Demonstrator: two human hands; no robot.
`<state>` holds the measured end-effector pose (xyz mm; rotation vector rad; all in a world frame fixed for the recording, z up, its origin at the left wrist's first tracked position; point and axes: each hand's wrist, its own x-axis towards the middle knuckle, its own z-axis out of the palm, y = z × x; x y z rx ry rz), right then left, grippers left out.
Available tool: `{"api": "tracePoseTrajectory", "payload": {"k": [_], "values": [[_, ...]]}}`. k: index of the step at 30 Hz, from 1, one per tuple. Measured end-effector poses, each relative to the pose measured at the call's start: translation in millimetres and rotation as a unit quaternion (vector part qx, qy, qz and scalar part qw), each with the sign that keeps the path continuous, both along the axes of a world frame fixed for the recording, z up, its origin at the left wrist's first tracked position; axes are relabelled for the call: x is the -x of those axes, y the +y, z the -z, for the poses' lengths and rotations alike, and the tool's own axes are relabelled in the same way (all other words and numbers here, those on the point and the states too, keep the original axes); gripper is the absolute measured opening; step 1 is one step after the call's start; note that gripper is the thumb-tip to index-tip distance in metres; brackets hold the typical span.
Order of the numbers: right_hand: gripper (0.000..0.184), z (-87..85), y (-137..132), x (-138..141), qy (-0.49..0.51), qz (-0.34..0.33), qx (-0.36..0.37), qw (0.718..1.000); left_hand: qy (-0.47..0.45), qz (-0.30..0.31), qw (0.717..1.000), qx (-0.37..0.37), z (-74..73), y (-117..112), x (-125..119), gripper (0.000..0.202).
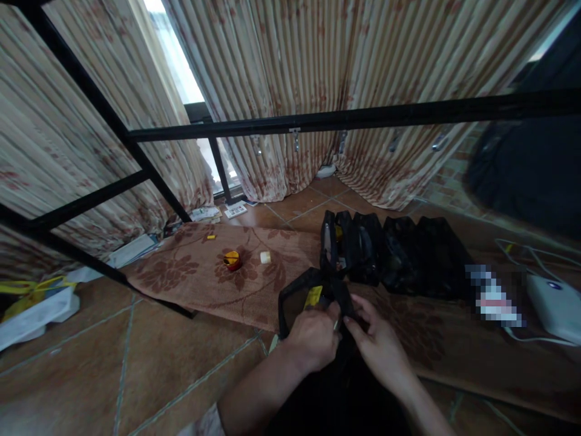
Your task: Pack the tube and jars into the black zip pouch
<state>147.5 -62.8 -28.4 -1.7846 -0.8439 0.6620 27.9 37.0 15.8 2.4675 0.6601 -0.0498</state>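
A black fabric bag (290, 290) with raised, strap-like edges lies close to my body at the front of the cloth-covered bench. My left hand (313, 339) is closed in a fist at the bag's edge, with a small shiny bit showing by its fingertips. Just above its knuckles, a yellow piece (313, 296) pokes out of the bag's opening. My right hand (376, 339) pinches the bag's black edge between thumb and fingers. Behind both hands, several similar black bags (402, 254) stand in a row. The lower part of the held bag blends into dark clothing.
On the floral brown cloth (181, 266) lie a round red-and-amber container (232, 261), a small whitish block (265, 257) and a tiny yellow piece (211, 237). A white device (556, 306) with cables sits at right. A black metal frame (318, 124) crosses before striped curtains (272, 60).
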Motion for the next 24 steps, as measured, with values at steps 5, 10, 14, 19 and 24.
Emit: {"api": "tracePoseTrajectory", "payload": {"k": [5, 10, 14, 19, 24], "values": [[0.047, -3.7, -2, -6, -0.006, -0.021, 0.023, 0.999, 0.137, 0.050, 0.989, -0.029, -10.2, 10, -7, 0.044], [0.046, -12.4, -2, -4, -0.011, -0.029, 0.048, 0.998, 0.188, 0.008, 0.981, -0.040, -14.8, 13, 2, 0.031], [0.047, -10.4, 0, -4, -0.014, -0.025, 0.052, 0.998, 0.157, -0.020, 0.987, -0.030, -20.9, 11, 13, 0.027], [0.051, -3.0, 0, -4, -0.021, -0.019, 0.046, 0.999, 0.005, -0.066, 0.997, 0.043, -44.4, 4, 37, 0.027], [0.065, -15.3, 1, 7, -0.075, 0.032, 0.119, 0.990, -0.099, -0.233, 0.967, -0.005, -49.5, 5, 55, 0.036]]}}
